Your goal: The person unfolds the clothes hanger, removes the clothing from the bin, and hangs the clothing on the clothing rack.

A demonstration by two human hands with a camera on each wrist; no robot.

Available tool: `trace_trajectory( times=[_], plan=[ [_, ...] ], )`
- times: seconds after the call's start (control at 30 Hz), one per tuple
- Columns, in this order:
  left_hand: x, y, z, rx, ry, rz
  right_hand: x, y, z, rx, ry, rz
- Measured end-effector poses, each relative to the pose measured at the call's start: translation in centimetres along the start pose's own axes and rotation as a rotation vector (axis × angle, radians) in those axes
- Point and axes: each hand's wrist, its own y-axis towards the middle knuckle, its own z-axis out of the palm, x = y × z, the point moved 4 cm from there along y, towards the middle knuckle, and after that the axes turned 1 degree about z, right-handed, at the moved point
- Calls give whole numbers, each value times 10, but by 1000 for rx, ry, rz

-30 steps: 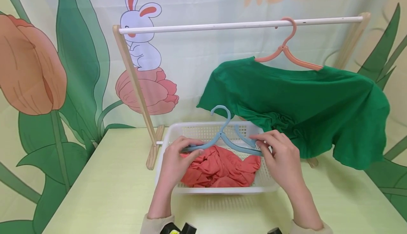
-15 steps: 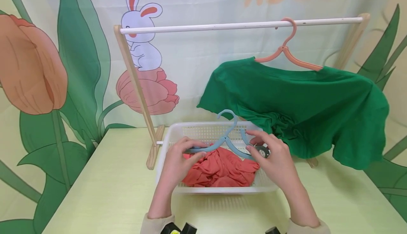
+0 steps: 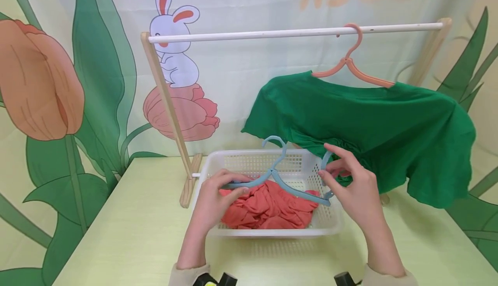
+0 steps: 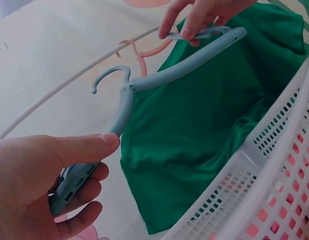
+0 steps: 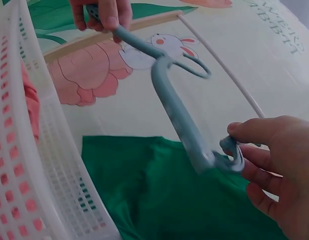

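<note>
A light-blue plastic hanger (image 3: 296, 192) is held above the white basket (image 3: 272, 233), hook upward. My left hand (image 3: 218, 201) grips its left arm, thumb on the near side and fingers behind, as the left wrist view shows. With thumb and fingers, my right hand (image 3: 355, 186) pinches a small curved end piece (image 5: 238, 159) that joins the tip of the right arm. In the head view this piece stands up from the tip, partly behind the fingers. Below the hanger, a crumpled coral-red cloth (image 3: 268, 208) lies in the basket.
Behind the basket stands a rack with a white rod (image 3: 249, 34) and wooden legs (image 3: 167, 104). From its right part hangs a green shirt (image 3: 365, 117) on a pink hanger (image 3: 369, 77). The shirt reaches down close to the basket's right side. A pale green table (image 3: 128, 234) lies underneath.
My right hand has moved inward and then out to the right. The end piece, earlier angled in over the hanger's arm, now stands outward at its tip. My left hand barely moves.
</note>
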Motion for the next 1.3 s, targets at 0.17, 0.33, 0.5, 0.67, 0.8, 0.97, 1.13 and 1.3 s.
trace_trajectory(
  times=[0.17, 0.33, 0.5, 0.67, 0.8, 0.97, 1.13, 1.3],
  plan=[
    [1, -1, -9, -26, 6, 20, -12, 0, -18, -77, -27, 46],
    [1, -1, -11, -23, 12, 34, -14, -2, -25, -118, -100, -41],
    [1, -1, -10, -17, 13, 17, -14, -3, -27, -117, -115, -142],
    [1, -1, -11, -25, 14, 35, -16, -4, -28, -118, -105, -181],
    [0, -1, -13, -20, 23, 56, -17, -6, -29, -136, -93, -192],
    [2, -2, -19, -36, 16, 64, -20, -10, -32, -162, -119, -170],
    [5, -2, -25, -83, 62, 39, -24, -13, -36, -167, -155, -126],
    [8, -2, -26, -103, 66, 10, -27, -15, -38, -167, -177, -108]
  ],
)
